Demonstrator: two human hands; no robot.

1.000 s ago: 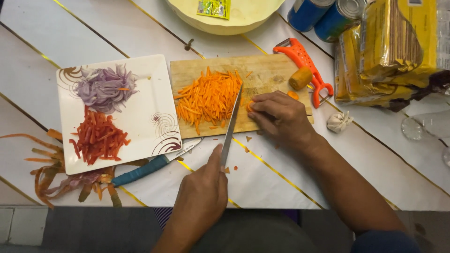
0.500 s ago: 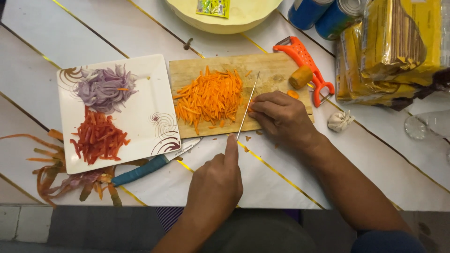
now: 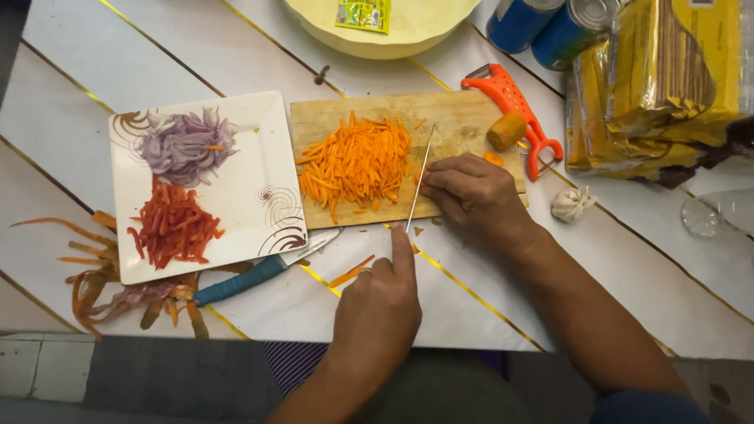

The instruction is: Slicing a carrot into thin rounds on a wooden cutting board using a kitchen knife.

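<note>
Knife (image 3: 416, 184): long blade, now seen edge-on and upright over the near right part of the board (image 3: 463, 126); a second ago it lay tilted with its flat showing. Judged: it has been stood up for another cut.

- Left hand (image 3: 377, 306): nearer than the board, off its near edge, closed round the handle, forefinger stretched along the blade's back.
- Right hand (image 3: 475, 196): on the board's right end, fingers curled and pressed together just beside the blade. What they pin is hidden, save a scrap of orange at the knuckles.
- Carrot strips (image 3: 357, 165): heaped mid-board, left of the blade and close to it.
- Small knife (image 3: 243, 279), blue handle: near-left of the board, tip towards its corner.
- Peelings (image 3: 102, 275): far left, close to the table edge.
- Plate (image 3: 259, 157): touching the board's left edge.
- Peeler (image 3: 514, 106) and carrot stub (image 3: 506, 129): at the board's far right corner.
- Bowl (image 3: 408, 39): beyond the board.

Open room: bare table near-right of the board; little space between blade and heap.
</note>
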